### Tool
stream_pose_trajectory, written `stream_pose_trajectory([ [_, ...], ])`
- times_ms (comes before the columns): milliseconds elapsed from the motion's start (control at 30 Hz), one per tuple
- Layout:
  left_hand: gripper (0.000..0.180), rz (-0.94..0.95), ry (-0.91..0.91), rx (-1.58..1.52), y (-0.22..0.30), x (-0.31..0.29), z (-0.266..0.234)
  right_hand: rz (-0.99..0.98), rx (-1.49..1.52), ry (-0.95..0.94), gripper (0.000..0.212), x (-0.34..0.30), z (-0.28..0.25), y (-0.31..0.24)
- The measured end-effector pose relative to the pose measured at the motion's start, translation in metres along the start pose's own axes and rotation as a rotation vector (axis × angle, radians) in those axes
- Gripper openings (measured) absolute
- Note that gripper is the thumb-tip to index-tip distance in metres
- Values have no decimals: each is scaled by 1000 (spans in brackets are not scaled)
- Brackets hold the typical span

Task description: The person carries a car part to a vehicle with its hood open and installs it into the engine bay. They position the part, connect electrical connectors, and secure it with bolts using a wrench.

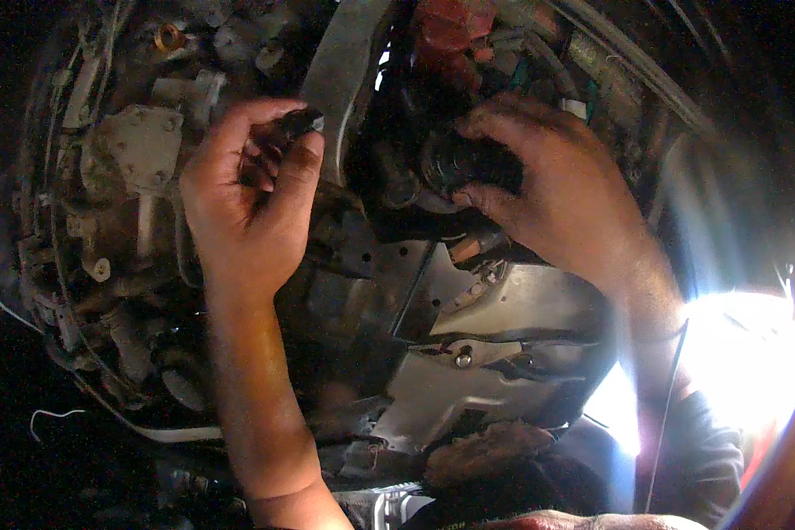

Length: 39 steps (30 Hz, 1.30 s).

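Under a vehicle-like engine bay, my left hand (247,190) is raised at centre left, thumb and fingers closed in a pinch. Between them sits a small dark piece (302,122) with a pale, shiny tip; its kind cannot be made out. To the right, my right hand (565,181) curves around a black ribbed cylindrical part (455,163), thumb below and fingers above. The far side of that part is lost in shadow. Just under my right thumb is a copper-coloured stub (468,247).
A grey metal bracket (340,66) runs between my hands. Sheet-metal panels (495,353) with a bolt (464,359) lie below my right hand. At left are a cast housing (146,146) and hoses; a red part (450,35) is at the top. Bright light glares at right.
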State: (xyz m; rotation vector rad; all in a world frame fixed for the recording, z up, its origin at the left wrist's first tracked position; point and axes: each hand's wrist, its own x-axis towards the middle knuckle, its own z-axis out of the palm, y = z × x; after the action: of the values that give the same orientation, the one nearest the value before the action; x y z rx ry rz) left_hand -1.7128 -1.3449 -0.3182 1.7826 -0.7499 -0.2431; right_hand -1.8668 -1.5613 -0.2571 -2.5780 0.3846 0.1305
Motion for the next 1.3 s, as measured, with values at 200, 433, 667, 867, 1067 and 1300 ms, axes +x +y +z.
stream_pose_trajectory([
  [200,21,-58,-33,-136,2,1,-1,81,-116,-5,50,-3,-1,-3],
  [433,22,-31,-3,-162,-4,6,3,-39,-120,-55,49,10,-7,-2],
  [667,19,-81,-109,55,14,21,12,-115,-135,10,45,10,-12,5],
  [867,19,161,-147,291,21,24,17,-143,-149,44,45,8,-11,3],
  [1067,22,65,-174,388,19,29,22,-150,-136,63,45,9,-10,3],
  [1300,30,139,-189,654,15,36,24,-187,-192,75,44,7,-6,9],
])
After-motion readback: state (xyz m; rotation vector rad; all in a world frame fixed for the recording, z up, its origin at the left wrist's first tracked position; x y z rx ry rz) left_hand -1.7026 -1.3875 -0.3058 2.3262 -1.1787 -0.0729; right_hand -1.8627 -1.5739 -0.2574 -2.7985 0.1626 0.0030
